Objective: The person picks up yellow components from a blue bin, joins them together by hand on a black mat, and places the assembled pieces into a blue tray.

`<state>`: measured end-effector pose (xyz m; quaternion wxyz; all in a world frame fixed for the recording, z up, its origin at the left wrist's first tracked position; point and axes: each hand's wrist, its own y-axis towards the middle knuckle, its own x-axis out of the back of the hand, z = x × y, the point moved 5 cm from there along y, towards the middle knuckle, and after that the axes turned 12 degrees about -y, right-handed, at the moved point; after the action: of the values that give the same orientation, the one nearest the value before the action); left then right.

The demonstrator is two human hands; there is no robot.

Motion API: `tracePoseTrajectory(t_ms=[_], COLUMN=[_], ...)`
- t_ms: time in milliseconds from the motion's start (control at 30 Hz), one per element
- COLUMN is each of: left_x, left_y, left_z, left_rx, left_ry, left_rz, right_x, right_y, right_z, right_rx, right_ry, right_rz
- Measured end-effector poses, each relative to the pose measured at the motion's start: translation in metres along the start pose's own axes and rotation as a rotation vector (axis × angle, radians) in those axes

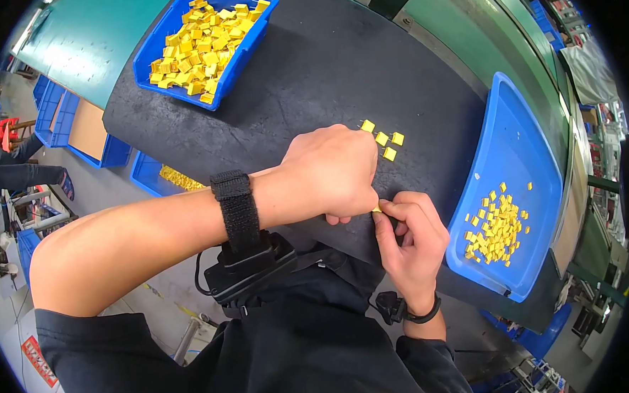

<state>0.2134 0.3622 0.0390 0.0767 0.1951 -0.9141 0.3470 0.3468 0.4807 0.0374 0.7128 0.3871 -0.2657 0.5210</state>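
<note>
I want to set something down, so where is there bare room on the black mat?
Widest: the black mat between the upper-left blue bin and the four loose yellow pieces. Another patch lies between those pieces and the blue tray at right. It's crowded where the left hand and right hand meet over the mat.

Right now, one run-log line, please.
left hand: curled, grip hidden | right hand: pinching yellow piece | loose blocks: on black mat | yellow parts: in blue tray, blue bin
</note>
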Motion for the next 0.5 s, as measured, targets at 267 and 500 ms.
tracePoseTrajectory(t_ms=[267,500], left_x=[0.0002,0.0027], left_y=[-0.0034,-0.0022], left_z=[0.0005,0.0031], left_rx=[-0.032,-0.121], left_ry=[0.032,0.055], left_rz=[-0.034,0.014], right_x=[-0.0041,-0.0018], right_y=[-0.0022,-0.0017], right_z=[0.0004,-0.0014], right_rx=[0.002,-0.022], right_ry=[0.032,0.03], right_rz=[0.004,-0.031])
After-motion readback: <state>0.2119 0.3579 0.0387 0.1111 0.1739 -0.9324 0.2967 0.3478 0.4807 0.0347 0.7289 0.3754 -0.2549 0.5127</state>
